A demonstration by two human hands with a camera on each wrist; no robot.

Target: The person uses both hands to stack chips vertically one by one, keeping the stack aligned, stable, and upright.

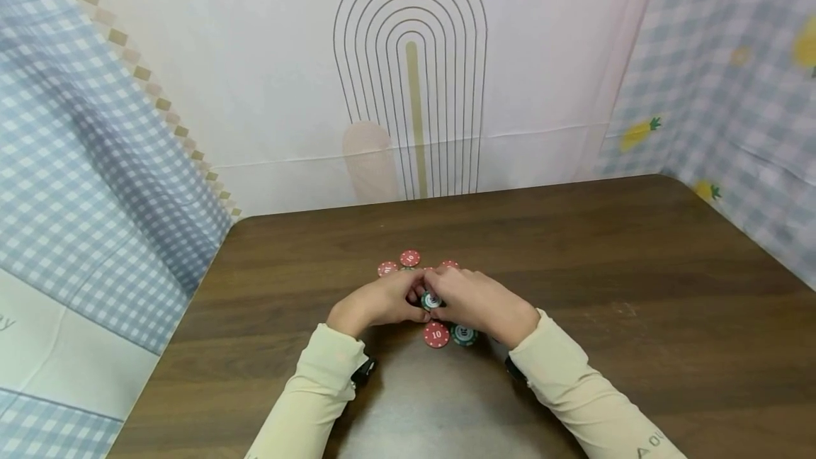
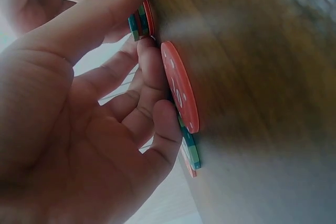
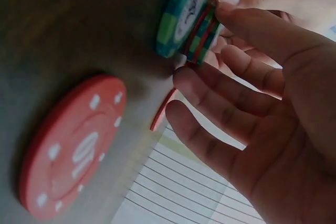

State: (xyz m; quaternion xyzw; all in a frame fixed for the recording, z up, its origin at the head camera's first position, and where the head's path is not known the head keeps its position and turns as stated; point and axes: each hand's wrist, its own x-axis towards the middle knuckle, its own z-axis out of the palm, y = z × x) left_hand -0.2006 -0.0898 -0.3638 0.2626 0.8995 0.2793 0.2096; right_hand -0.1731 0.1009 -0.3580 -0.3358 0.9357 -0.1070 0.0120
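Between my two hands stands a small stack of poker chips [image 1: 431,300], green ones and red ones layered, as its edge [image 2: 139,23] shows in the left wrist view. My left hand [image 1: 384,299] holds the stack from the left with thumb and fingertips. From the other side my right hand [image 1: 482,303] grips it, thumb near the left thumb. Just in front lie a red chip marked 10 [image 1: 436,334] and a green chip [image 1: 463,334]. Behind the hands are red chips [image 1: 410,258], some partly hidden by the fingers.
All of this is on a dark brown wooden table [image 1: 605,253]. A white cloth with arched lines [image 1: 542,55] hangs behind the far edge, and blue checked cloth [image 1: 95,126] hangs at the left side.
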